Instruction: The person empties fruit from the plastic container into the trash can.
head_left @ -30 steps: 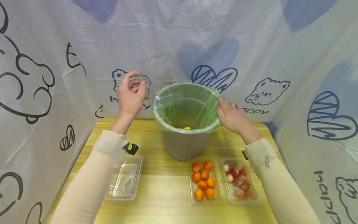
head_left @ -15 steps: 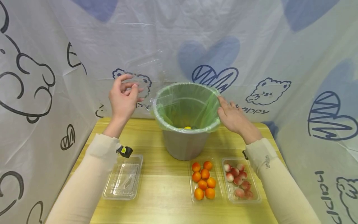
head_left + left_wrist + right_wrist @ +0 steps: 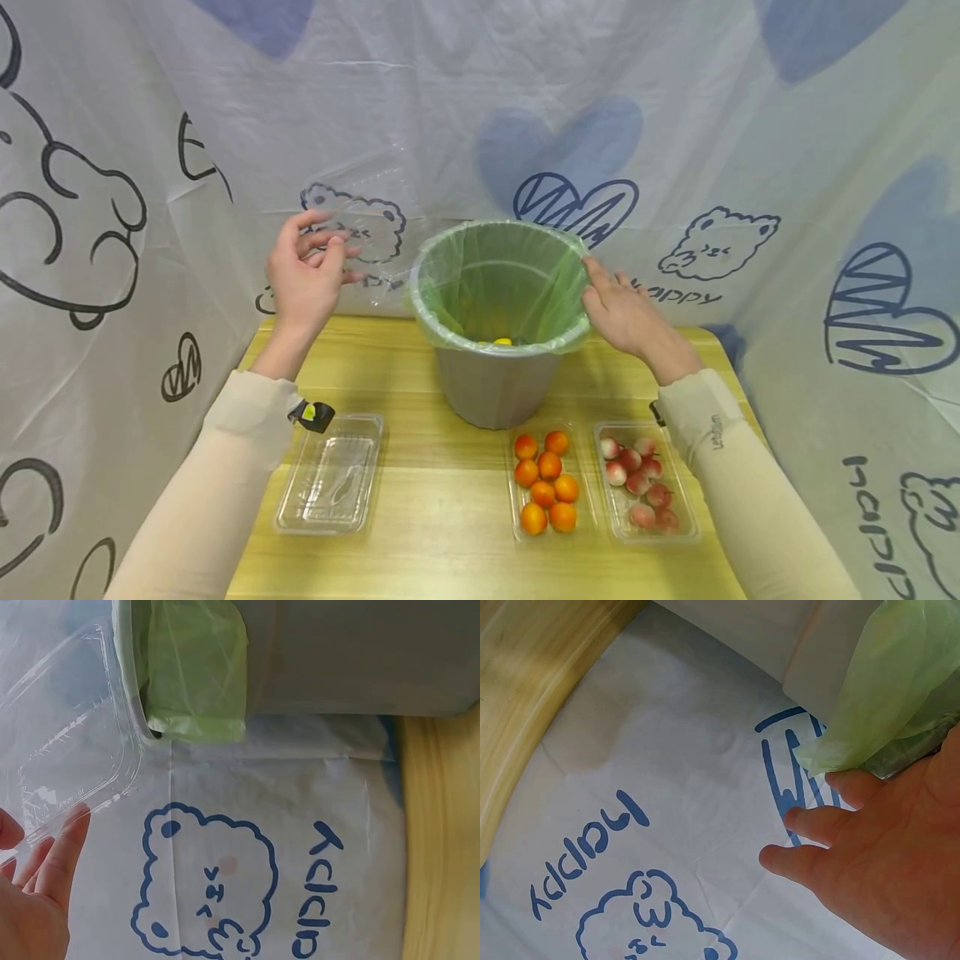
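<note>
My left hand is raised left of a grey bin. It pinches a clear plastic container by one edge; the container's see-through walls are faint in the head view and plainer in the left wrist view. The bin has a green bag folded over its rim, and a bit of yellow shows at the bottom. Against the right side of that rim rests my right hand, its fingers stretched out and spread near the bag's edge in the right wrist view. Its thumb is hidden there.
A second clear container lies at the table's left. To the right stand a tray of small orange fruits and a tray of red and white fruits, under the right forearm. Printed cloth encloses the wooden table.
My left hand has moved left and slightly down, carrying the clear container away from the bin. The right hand stays at the rim.
</note>
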Tool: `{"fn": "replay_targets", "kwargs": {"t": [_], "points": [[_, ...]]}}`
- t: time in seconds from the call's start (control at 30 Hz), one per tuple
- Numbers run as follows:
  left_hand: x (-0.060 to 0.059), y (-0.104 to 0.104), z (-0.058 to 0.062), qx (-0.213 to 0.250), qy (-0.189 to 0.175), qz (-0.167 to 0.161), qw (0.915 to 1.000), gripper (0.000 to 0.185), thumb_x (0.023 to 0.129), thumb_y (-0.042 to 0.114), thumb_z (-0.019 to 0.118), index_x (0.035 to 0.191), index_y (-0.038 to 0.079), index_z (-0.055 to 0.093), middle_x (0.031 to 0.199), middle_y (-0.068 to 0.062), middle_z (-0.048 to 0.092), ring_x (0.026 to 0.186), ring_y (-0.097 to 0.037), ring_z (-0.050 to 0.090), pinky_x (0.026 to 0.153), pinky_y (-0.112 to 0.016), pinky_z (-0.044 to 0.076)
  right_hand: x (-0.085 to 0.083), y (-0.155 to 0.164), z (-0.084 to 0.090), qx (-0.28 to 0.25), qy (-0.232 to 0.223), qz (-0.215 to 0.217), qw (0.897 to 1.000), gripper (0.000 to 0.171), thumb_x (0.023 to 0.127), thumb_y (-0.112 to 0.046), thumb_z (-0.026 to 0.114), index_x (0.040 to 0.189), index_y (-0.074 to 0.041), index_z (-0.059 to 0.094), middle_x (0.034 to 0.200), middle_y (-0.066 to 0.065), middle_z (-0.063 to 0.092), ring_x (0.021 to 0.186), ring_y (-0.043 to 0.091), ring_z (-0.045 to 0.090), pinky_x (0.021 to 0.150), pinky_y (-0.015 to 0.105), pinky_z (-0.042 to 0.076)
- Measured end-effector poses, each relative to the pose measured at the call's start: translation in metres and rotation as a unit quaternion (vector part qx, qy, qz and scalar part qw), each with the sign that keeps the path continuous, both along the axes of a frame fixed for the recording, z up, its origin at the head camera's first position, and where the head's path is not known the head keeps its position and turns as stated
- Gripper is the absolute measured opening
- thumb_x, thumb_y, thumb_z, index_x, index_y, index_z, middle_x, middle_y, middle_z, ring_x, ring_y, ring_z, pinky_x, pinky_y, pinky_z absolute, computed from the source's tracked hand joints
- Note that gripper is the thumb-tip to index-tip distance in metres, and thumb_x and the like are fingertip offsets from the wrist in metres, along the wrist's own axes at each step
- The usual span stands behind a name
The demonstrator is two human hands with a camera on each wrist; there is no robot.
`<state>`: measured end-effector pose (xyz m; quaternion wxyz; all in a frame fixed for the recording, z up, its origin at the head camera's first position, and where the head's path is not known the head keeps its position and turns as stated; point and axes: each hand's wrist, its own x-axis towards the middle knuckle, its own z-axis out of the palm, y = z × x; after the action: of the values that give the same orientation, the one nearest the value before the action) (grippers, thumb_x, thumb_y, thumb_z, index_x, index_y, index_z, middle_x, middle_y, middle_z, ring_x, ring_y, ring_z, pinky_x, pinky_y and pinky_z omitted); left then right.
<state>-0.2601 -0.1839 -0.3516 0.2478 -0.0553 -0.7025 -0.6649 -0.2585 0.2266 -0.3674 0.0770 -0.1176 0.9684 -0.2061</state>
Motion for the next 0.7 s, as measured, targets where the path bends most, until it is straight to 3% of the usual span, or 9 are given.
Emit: {"fn": "replay_targets", "kwargs": {"t": [0.37,0.7], "points": [[0.01,-0.016,-0.009,0.009,-0.024,0.013,0.9996,0.029,0.103,0.009,0.06,0.131,0.015,0.059,0.102,0.001,0.072,0.082,-0.008,0.077,0.063,-0.026,0.067,0.0,0.0,0.0,-0.001,-0.001,-0.002,1.0,0.068,0.109,-0.043,0.008,0.171,-0.016,-0.002,0.178,0.011,0.005,0.161,0.052,0.002,0.13,0.073,-0.004],[0.017,-0.03,-0.02,0.085,-0.025,0.005,0.9961,0.026,0.101,0.001,0.06,0.125,0.012,0.06,0.097,-0.003,0.075,0.081,-0.014,0.078,0.061,-0.029,0.067,-0.001,-0.001,0.001,0.001,-0.001,0.0,1.0,0.067,0.109,-0.042,0.008,0.171,-0.017,-0.002,0.178,0.011,0.005,0.161,0.053,0.002,0.129,0.073,-0.004]]}}
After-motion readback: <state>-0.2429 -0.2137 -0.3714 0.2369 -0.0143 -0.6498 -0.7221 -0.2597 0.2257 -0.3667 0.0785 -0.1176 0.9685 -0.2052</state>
